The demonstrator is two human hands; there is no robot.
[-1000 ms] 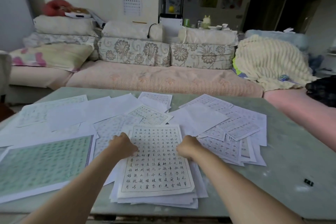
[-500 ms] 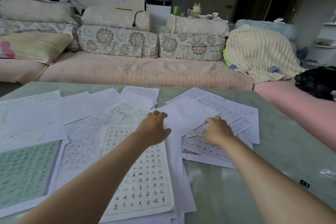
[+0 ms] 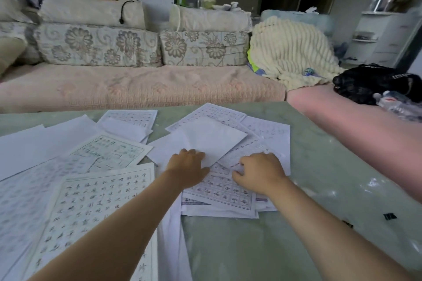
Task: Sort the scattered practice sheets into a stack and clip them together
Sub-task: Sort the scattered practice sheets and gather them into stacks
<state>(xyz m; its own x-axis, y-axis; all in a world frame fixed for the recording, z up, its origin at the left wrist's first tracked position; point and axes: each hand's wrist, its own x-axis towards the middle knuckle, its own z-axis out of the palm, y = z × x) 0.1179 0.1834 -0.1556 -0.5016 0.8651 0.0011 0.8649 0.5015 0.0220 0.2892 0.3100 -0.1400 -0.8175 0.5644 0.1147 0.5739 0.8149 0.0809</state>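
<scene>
Several practice sheets lie scattered over the green table (image 3: 319,166). A loose pile of sheets (image 3: 219,191) lies at the centre right, with a blank white sheet (image 3: 212,139) on top. My left hand (image 3: 186,166) rests flat on the near corner of the blank sheet, thumb spread. My right hand (image 3: 259,174) lies on the pile beside it, with fingers bent over a printed sheet. A gathered stack topped by a sheet of printed characters (image 3: 91,210) lies at the near left under my left forearm. A small black binder clip (image 3: 389,216) sits on the table at the right.
A sofa (image 3: 137,89) with flowered cushions runs along the far edge of the table. A cream blanket (image 3: 290,50) and a black bag (image 3: 374,82) lie on its right part. More sheets (image 3: 34,150) cover the table's left side.
The view has swung right. Both hands left the gathered stack and moved forward and right onto the centre-right pile; the left now rests on the blank sheet.
</scene>
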